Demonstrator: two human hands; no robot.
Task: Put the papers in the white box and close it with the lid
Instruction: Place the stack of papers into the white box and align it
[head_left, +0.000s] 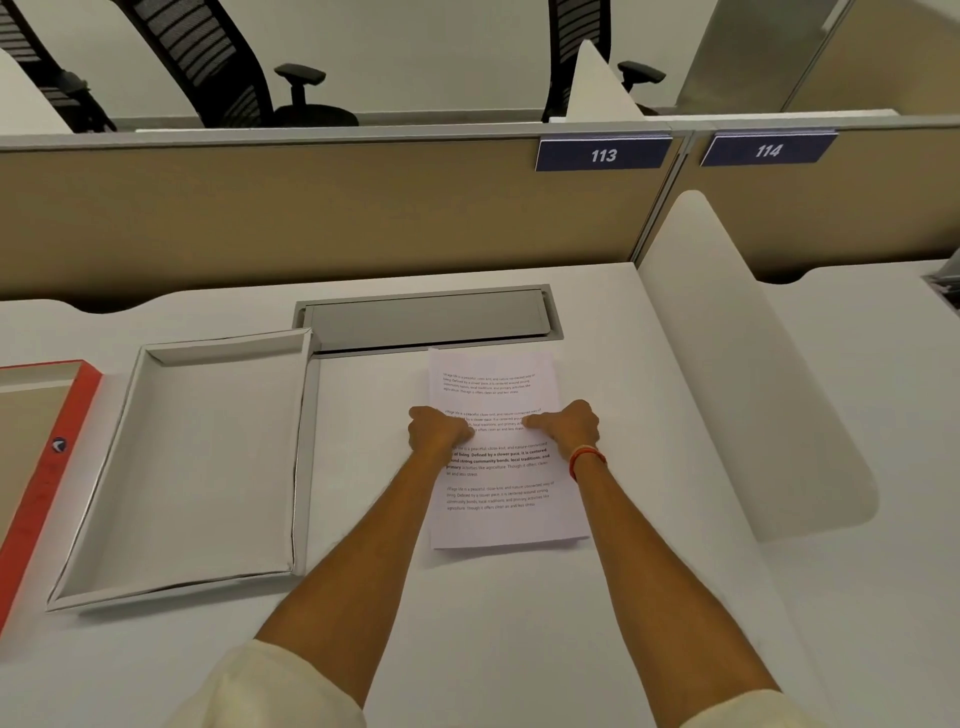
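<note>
A stack of printed white papers (498, 499) lies flat on the desk, right of centre. My left hand (439, 431) rests on its left edge and my right hand (569, 423) on its right edge, fingers curled down onto the sheets, thumbs pointing inward. Whether the fingers grip under the edges I cannot tell. The shallow white box (306, 457) sits open and empty to the left of the papers. Its lid (78, 410), red-edged with a brown inside, lies upside down at the far left, partly out of view.
A grey cable hatch (431, 317) is set into the desk behind the papers. A white curved divider (743, 374) stands to the right. A tan partition (311, 218) with signs 113 and 114 closes the back; office chairs stand beyond it.
</note>
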